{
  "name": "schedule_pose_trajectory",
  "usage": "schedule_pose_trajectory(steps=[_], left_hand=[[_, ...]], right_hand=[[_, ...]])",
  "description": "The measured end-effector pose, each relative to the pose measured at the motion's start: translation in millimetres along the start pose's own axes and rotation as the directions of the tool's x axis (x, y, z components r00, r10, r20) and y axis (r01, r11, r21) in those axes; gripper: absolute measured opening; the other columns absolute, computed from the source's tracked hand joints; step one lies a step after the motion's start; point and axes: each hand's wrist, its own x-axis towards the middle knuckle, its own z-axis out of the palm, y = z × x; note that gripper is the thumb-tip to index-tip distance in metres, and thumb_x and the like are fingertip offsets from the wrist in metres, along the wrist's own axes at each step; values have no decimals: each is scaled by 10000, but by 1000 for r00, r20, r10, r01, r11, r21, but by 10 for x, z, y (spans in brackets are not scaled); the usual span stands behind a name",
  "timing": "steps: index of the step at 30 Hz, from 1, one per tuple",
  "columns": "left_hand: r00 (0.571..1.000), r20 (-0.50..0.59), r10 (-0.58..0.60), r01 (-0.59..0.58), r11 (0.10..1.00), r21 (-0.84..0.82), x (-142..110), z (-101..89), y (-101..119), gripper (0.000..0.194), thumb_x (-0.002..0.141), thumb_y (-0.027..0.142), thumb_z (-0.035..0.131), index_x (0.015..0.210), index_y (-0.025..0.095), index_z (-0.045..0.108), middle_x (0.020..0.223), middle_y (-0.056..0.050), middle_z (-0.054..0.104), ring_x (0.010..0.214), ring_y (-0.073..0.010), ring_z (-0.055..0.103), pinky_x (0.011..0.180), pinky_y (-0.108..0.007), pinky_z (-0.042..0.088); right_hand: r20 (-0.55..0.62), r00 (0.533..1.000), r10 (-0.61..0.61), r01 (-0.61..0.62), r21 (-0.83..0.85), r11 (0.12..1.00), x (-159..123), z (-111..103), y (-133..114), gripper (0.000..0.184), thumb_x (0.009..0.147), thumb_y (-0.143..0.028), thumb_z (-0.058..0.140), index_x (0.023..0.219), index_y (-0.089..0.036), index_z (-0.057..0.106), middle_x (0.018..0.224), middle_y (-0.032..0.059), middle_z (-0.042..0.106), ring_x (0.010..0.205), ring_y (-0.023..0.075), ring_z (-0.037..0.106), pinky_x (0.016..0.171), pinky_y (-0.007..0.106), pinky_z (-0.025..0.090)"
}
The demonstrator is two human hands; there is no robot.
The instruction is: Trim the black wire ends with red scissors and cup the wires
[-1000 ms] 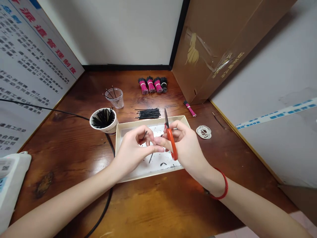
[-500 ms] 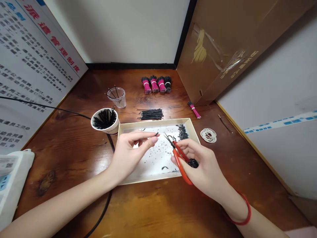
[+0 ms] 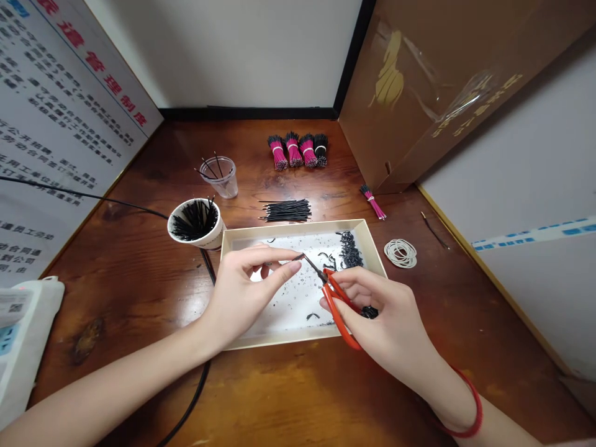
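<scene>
Over a shallow cream box (image 3: pixel 298 231) my left hand (image 3: pixel 251 288) pinches a short black wire (image 3: pixel 299 256) between thumb and forefinger. Most of that wire is hidden by the fingers. My right hand (image 3: pixel 386 310) is wrapped round red-handled scissors (image 3: pixel 336 304), whose narrow blades look closed at the wire's exposed tip. Small black scraps (image 3: pixel 350 249) are heaped in the box's far right corner, and tiny bits are scattered over its white floor. A row of black wires (image 3: pixel 287 210) lies just behind the box.
Left of the box stand a paper cup (image 3: pixel 195 223) full of black wires and a clear cup (image 3: pixel 225 181) with a few. Banded pink-and-black bundles (image 3: pixel 293 150) lie at the back. Rubber bands (image 3: pixel 400 253), a small bundle (image 3: pixel 373 202) and a single wire (image 3: pixel 434 230) lie right.
The scissors' blades, parted and just off the wire before, have moved left to its tip and closed together. My left hand stays nearly in place. The view has shifted slightly.
</scene>
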Motion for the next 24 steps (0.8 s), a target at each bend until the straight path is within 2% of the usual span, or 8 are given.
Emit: schedule_pose_trajectory(steps=[14, 24], left_hand=[[1000, 0, 5, -5, 1000, 7, -1, 11, -3, 92, 718, 182, 736, 788, 190, 795, 506, 20, 613, 488, -94, 433, 459, -230, 348], [1000, 11, 17, -17, 1000, 21, -6, -4, 1, 106, 737, 176, 720, 812, 185, 795, 602, -1, 682, 505, -93, 448, 465, -230, 349]], right_hand=[[61, 996, 60, -62, 33, 998, 8, -18, -20, 65, 762, -201, 667, 825, -205, 651, 627, -15, 628, 536, 125, 563, 498, 255, 497], [106, 990, 98, -107, 83, 991, 26, -38, -58, 71, 762, -236, 693, 810, -192, 666, 622, -14, 633, 527, 108, 575, 484, 214, 487]])
